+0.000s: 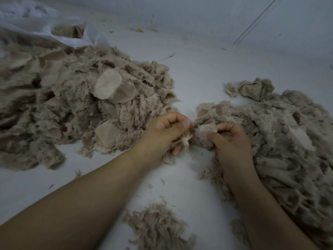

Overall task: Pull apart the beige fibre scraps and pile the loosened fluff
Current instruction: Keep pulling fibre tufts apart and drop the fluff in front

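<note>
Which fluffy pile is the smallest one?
The small pile nearest the camera, between the two forearms; the left pile and right pile are far bigger.

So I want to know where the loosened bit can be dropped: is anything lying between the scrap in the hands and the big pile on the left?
Nothing visible does. The left hand and right hand both pinch the scrap right beside the big pile, whose edge lies just behind the left hand.

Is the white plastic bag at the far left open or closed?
Open. The white plastic bag lies slumped with its mouth gaping, and beige scraps show inside through the opening.
</note>
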